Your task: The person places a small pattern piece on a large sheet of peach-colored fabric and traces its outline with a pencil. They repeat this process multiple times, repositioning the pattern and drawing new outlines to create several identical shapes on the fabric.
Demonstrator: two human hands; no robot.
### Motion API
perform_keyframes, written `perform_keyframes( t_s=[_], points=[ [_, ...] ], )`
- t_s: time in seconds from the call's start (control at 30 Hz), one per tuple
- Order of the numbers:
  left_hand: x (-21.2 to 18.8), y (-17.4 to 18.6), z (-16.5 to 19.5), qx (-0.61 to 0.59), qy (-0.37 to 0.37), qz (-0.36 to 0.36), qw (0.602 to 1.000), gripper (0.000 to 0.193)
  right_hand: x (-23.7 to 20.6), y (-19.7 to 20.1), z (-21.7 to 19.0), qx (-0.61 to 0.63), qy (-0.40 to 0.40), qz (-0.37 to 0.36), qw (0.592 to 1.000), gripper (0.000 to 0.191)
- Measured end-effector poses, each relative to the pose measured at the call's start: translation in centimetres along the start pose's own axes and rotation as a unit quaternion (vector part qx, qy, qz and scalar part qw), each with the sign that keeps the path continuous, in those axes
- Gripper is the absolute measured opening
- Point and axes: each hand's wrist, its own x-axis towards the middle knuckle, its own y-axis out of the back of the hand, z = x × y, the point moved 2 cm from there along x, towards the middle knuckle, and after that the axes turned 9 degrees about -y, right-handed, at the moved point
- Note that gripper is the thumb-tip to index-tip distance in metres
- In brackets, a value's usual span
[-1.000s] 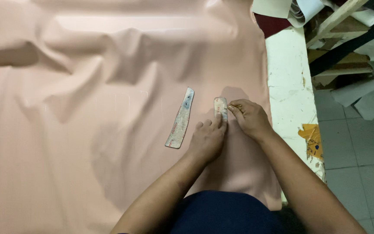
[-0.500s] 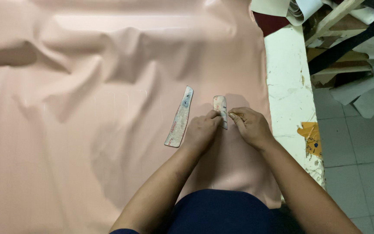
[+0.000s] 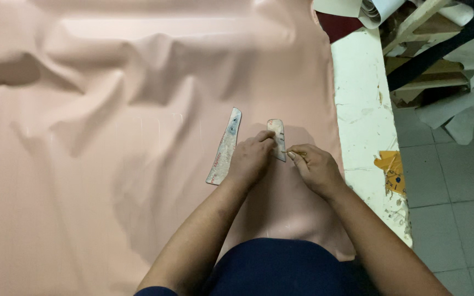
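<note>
A large sheet of pale pink leather (image 3: 138, 109) covers the table. On it lie two worn grey pattern pieces: a long curved one (image 3: 225, 145) and a shorter one (image 3: 277, 137). My left hand (image 3: 250, 159) presses down on the shorter piece with its fingertips. My right hand (image 3: 314, 170) sits just right of that piece, fingers pinched on a thin marking tool (image 3: 292, 152) whose tip touches the piece's edge. The long piece lies free, just left of my left hand.
The white table top (image 3: 357, 109) shows bare along the right edge, with an orange scrap (image 3: 391, 171) stuck near its rim. Wooden frames, rolled material and dark straps (image 3: 440, 49) crowd the upper right. Grey tiled floor (image 3: 456, 219) lies to the right.
Both hands stay at the shorter pattern piece. My right hand has slid slightly down and right along its edge, and my left hand has shifted a little on the piece.
</note>
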Motion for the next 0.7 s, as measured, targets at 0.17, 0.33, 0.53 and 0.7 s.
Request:
perform_keyframes(
  t_s=[0.17,0.33,0.53,0.7],
  points=[
    [-0.3,-0.1,-0.3,-0.022,0.005,-0.008,1.0,0.023,-1.1,0.2,0.4,-0.045,0.039,0.025,0.998,0.024],
    [0.1,0.1,-0.5,-0.023,0.009,-0.029,0.999,0.024,-2.0,-0.1,0.5,-0.027,0.038,0.022,0.999,0.024],
    [0.4,0.7,-0.8,-0.084,0.058,-0.048,0.994,0.017,-1.4,-0.9,-0.5,0.024,0.027,0.002,0.999,0.023],
    [0.4,0.7,-1.0,-0.097,0.051,-0.021,0.994,0.017,-0.4,-2.1,-1.2,0.042,0.07,0.002,0.997,0.022]
  ],
)
